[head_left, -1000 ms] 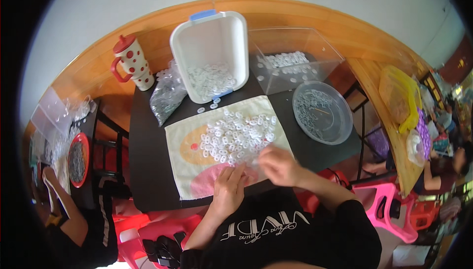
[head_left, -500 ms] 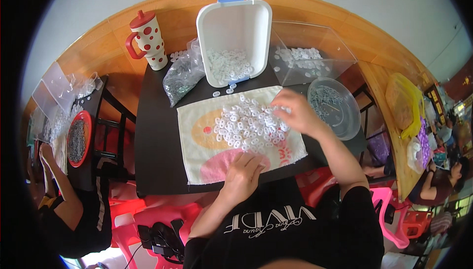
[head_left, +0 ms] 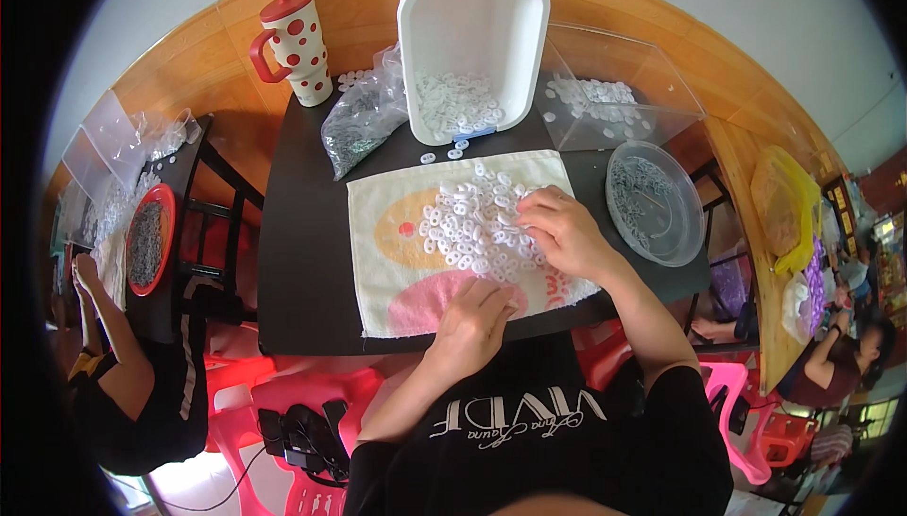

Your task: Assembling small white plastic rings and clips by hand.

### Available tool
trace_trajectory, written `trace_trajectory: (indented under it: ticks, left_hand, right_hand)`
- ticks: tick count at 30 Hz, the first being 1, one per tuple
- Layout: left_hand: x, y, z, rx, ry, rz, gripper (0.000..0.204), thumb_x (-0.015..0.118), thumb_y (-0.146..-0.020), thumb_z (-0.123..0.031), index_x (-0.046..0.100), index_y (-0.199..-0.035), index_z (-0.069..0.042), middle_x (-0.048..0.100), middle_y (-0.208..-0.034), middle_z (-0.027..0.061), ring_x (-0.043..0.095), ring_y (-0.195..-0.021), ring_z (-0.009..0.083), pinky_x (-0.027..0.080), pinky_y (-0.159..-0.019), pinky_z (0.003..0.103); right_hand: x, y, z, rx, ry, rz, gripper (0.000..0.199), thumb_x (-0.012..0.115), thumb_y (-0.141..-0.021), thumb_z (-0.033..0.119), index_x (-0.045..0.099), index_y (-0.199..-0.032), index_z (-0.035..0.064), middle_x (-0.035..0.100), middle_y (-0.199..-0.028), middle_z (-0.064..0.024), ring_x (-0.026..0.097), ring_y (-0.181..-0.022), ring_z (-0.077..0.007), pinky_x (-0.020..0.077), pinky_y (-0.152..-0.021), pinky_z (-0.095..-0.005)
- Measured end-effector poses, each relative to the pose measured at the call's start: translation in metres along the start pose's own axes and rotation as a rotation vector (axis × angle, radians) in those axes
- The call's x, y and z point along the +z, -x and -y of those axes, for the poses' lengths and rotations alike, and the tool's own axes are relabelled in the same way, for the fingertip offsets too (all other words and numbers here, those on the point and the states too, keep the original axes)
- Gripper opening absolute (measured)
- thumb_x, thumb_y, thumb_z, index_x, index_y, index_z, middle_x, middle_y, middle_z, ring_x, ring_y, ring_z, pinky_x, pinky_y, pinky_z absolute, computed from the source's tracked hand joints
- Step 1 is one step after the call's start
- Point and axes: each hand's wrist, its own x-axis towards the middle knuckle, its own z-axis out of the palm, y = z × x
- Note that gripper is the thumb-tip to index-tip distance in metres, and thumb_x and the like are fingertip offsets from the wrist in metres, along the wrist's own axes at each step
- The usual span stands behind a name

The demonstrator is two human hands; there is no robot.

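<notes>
A heap of small white oval plastic pieces (head_left: 472, 223) with holes lies on a cream towel (head_left: 370, 261) patterned in orange and pink. My right hand (head_left: 559, 223) rests at the heap's right side, its fingers bent down and drawn together among the pieces. Whatever is between those fingertips is hidden. At the near edge of the heap, over the pink patch, my left hand (head_left: 470, 322) is closed with thumb and fingers pressed together; I cannot make out what it holds.
Behind the towel, a white bin (head_left: 408, 53) lies tipped with more pieces inside. A bag of grey bits (head_left: 359, 129) and a spotted tumbler (head_left: 300, 53) stand left. A clear round tub (head_left: 675, 242) and clear box (head_left: 652, 62) are right. Another person's hands (head_left: 87, 275) work far left.
My right hand has come down from above the heap's right edge and drawn nearer to me. My left hand has stayed nearly in place. The whole view has shifted slightly.
</notes>
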Motion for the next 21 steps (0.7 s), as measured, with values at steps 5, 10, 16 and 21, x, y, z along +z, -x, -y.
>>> trace_trajectory:
  ticks: [5,10,16,21]
  left_hand:
    - [0.0,0.0,-0.001,-0.008,-0.004,0.007,0.021,0.072,-0.076,0.004,0.068,-0.097,0.004,0.065,-0.092,0.0157,0.062,-0.082,0.0346,0.052,-0.071,0.04]
    - [0.001,0.001,0.001,-0.008,0.046,-0.03,0.022,0.072,-0.076,0.005,0.069,-0.098,0.003,0.066,-0.092,0.0159,0.064,-0.082,0.033,0.053,-0.07,0.039]
    - [-0.001,0.001,0.0,-0.045,0.051,-0.051,0.027,0.07,-0.076,0.008,0.071,-0.103,0.003,0.066,-0.091,0.0154,0.065,-0.079,0.0302,0.054,-0.067,0.035]
    - [-0.001,0.004,-0.001,-0.097,0.056,-0.047,0.025,0.068,-0.077,0.009,0.071,-0.101,0.003,0.066,-0.091,0.0154,0.066,-0.079,0.0269,0.054,-0.067,0.033]
  right_hand:
    - [0.016,-0.001,0.016,-0.073,0.098,-0.066,0.013,0.068,-0.075,0.002,0.069,-0.088,0.0039,0.06,-0.11,-0.0115,0.056,-0.102,-0.0317,0.0455,-0.084,-0.0422]
    - [0.027,0.0,0.011,-0.058,0.206,-0.075,0.012,0.067,-0.077,0.004,0.069,-0.089,0.0051,0.057,-0.119,-0.0126,0.053,-0.109,-0.0323,0.0429,-0.087,-0.0439]
    - [0.032,0.005,0.009,-0.026,0.156,-0.132,0.01,0.062,-0.082,0.005,0.069,-0.089,0.0049,0.055,-0.123,-0.0133,0.052,-0.111,-0.0318,0.042,-0.087,-0.0434]
    - [0.031,-0.003,0.017,-0.06,0.341,-0.089,0.013,0.068,-0.079,0.004,0.068,-0.091,0.0043,0.057,-0.123,-0.0136,0.054,-0.108,-0.0318,0.0431,-0.086,-0.0441]
